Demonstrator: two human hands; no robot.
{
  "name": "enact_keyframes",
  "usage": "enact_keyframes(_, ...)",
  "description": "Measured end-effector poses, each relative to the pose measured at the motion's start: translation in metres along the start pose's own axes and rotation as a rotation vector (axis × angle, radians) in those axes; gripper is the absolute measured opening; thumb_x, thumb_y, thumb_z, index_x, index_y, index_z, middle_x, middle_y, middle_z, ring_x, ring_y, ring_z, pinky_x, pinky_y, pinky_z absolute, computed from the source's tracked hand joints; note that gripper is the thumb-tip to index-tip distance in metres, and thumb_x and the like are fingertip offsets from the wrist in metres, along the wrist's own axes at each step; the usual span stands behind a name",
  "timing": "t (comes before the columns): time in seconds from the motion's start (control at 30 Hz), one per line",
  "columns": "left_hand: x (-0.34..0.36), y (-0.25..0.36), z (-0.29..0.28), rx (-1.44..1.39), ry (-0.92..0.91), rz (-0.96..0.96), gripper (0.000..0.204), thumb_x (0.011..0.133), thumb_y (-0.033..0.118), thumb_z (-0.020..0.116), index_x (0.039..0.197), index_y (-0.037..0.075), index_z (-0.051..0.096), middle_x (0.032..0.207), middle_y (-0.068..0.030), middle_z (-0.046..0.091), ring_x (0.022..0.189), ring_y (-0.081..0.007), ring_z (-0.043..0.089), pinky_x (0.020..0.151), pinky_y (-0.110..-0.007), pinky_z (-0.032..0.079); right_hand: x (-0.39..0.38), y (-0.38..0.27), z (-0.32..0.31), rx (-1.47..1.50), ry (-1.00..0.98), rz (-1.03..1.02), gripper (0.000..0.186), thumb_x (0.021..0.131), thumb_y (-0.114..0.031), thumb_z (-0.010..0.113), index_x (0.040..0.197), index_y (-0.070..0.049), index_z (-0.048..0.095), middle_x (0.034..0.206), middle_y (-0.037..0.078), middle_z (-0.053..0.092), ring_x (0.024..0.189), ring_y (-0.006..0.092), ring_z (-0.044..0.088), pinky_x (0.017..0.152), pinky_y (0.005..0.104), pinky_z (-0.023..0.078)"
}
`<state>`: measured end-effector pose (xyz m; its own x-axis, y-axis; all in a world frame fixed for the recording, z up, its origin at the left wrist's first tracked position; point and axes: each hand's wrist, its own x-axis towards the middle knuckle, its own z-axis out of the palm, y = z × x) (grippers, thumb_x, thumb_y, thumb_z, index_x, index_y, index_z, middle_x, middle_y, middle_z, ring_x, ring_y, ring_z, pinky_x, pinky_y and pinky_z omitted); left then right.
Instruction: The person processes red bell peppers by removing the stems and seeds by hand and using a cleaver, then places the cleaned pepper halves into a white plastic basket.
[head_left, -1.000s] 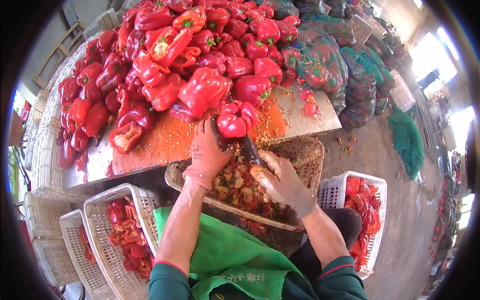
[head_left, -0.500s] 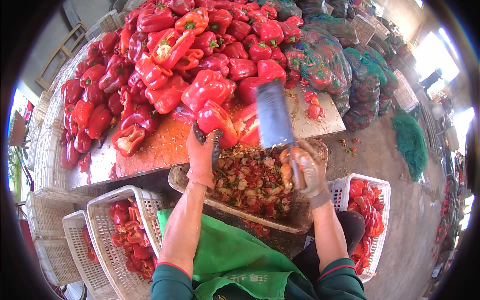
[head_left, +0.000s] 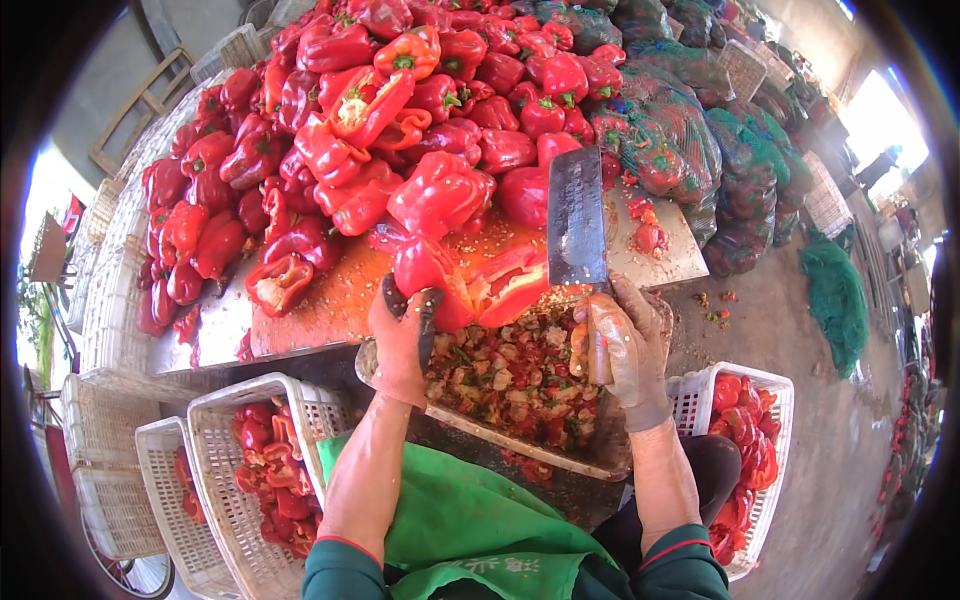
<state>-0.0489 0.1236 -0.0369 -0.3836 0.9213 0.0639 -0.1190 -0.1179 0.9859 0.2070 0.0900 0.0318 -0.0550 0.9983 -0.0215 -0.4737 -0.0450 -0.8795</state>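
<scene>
My left hand (head_left: 400,335), in an orange glove with dark fingertips, holds a red pepper (head_left: 430,275) split open, its opened piece (head_left: 508,285) showing pale inside at the orange board's (head_left: 350,295) front edge. My right hand (head_left: 632,355), in a grimy pale glove, is closed round the handle of a broad dark cleaver (head_left: 575,215), whose blade points upward to the right of the split pepper. Below both hands is a shallow tray (head_left: 525,452) of cores, seeds and red scraps. A large heap of red peppers (head_left: 440,195) covers the back of the work surface.
Crates of cut peppers stand at lower left (head_left: 215,480) and lower right (head_left: 778,470). Green mesh sacks of peppers (head_left: 745,190) are piled at back right. A loose green net (head_left: 835,305) lies on the floor. White crates (head_left: 105,440) are stacked along the left. A green apron covers my lap.
The pepper, whole a second ago, is now split open. The cleaver has come up from within it and swung rightward, blade upward. The view has shifted slightly.
</scene>
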Motion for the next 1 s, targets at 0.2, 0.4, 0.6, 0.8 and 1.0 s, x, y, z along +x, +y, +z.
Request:
enact_keyframes(0.2,-0.002,0.005,-0.015,0.122,-0.032,0.033,0.023,0.083,0.002,0.06,0.105,0.002,0.066,0.127,-0.0143,0.05,0.108,-0.0219,0.055,0.086,-0.034,0.05,0.024,-0.014,-0.022,-0.888,0.262,-0.251,0.038,0.089,-0.016,0.063,0.124,-0.005,0.056,0.082,0.008,0.059,0.061,0.0142,0.06,0.054,0.0287,0.049)
enact_keyframes(0.4,-0.003,0.021,-0.002,-0.129,0.02,-0.006,0.024,0.081,0.007,0.065,0.104,0.001,0.067,0.117,-0.0169,0.057,0.104,-0.0266,0.059,0.088,-0.036,0.05,0.049,-0.021,-0.077,-1.873,0.338,-0.292,0.045,0.085,-0.024,0.063,0.127,-0.011,0.054,0.105,0.016,0.061,0.087,0.0344,0.066,0.072,0.0451,0.054)
enact_keyframes(0.6,-0.006,0.011,-0.003,-0.023,-0.041,0.168,0.025,0.08,0.002,0.064,0.105,0.0,0.066,0.118,-0.0196,0.059,0.106,-0.031,0.059,0.089,-0.037,0.05,0.046,-0.005,-0.091,-1.994,0.327,-0.01,0.049,0.084,-0.029,0.066,0.129,-0.015,0.054,0.112,0.016,0.059,0.093,0.0336,0.064,0.077,0.0429,0.052)
enact_keyframes(0.8,-0.012,0.021,0.006,-0.042,-0.09,0.173,0.027,0.082,-0.003,0.059,0.108,0.0,0.065,0.119,-0.0199,0.059,0.106,-0.031,0.059,0.091,-0.038,0.049,0.053,-0.007,-0.071,-1.884,0.276,-0.632,0.057,0.08,-0.029,0.074,0.129,-0.012,0.051,0.116,0.015,0.057,0.101,0.0295,0.064,0.075,0.0434,0.055)
enact_keyframes(1.0,-0.021,0.02,0.018,0.057,-0.13,0.298,0.034,0.084,0.002,0.064,0.118,-0.001,0.059,0.115,-0.0117,0.061,0.104,-0.0206,0.058,0.091,-0.033,0.047,0.019,0.011,0.02,-0.275,-0.019,-0.188,0.072,0.078,-0.009,0.077,0.139,-0.004,0.04,0.129,0.012,0.056,0.114,0.0191,0.058,0.092,0.033,0.053)
